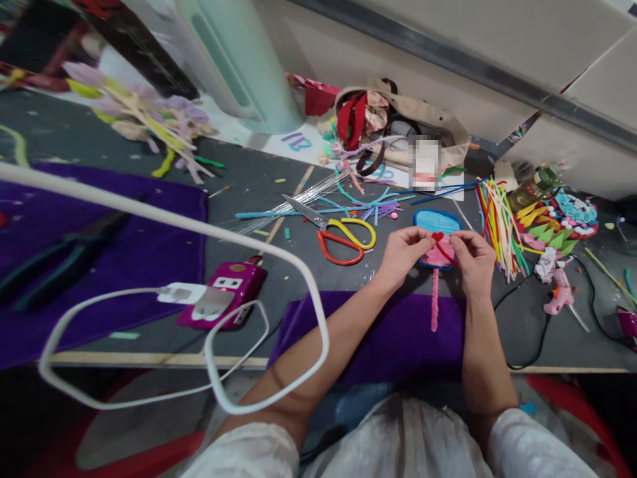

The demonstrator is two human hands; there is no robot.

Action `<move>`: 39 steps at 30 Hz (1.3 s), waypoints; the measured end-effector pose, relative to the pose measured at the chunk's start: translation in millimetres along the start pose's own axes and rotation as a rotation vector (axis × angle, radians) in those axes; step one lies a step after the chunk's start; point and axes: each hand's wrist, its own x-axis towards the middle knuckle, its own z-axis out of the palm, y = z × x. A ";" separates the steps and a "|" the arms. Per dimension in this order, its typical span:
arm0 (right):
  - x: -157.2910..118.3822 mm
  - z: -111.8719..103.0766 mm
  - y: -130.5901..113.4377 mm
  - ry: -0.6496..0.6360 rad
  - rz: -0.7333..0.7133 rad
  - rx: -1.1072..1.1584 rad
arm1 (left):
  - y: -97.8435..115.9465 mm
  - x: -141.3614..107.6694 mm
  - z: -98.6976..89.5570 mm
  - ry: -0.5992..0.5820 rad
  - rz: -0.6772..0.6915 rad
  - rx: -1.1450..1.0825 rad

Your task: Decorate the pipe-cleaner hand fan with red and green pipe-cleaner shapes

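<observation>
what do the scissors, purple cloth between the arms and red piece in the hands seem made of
Scissors: blades look like metal, smooth and grey; handles probably plastic, evenly coloured. Purple cloth: soft matte fabric, showing folds; fibre unclear. Red piece: perhaps fuzzy-covered wire, given its soft edge and heart-shaped bend.

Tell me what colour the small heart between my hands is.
The heart is red; the head view, the only one, shows it best.
</observation>
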 end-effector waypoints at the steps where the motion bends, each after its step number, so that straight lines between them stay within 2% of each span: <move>1: 0.6 -0.8 0.9 -0.022 0.003 -0.005 | 0.2 -1.5 0.9 -0.013 -0.002 0.005; 6: -0.3 -0.4 1.8 -0.103 0.059 0.031 | 2.3 -5.3 3.7 -0.037 0.000 0.006; 16: -3.3 10.9 -1.5 -0.034 0.122 0.121 | -8.1 -6.6 8.3 0.044 0.016 -0.039; 21: -4.3 12.0 3.6 0.003 0.067 0.081 | -9.5 -7.0 9.7 0.063 0.008 -0.032; 29: -6.8 15.1 4.2 0.059 -0.010 -0.066 | -3.7 -5.2 7.3 -0.004 -0.052 -0.012; 35: -6.7 14.8 4.2 -0.011 -0.014 -0.033 | -4.3 -0.1 3.0 0.028 -0.059 -0.044; 39: -4.5 11.3 6.6 0.034 -0.034 -0.066 | -3.8 2.6 0.6 0.064 -0.056 -0.072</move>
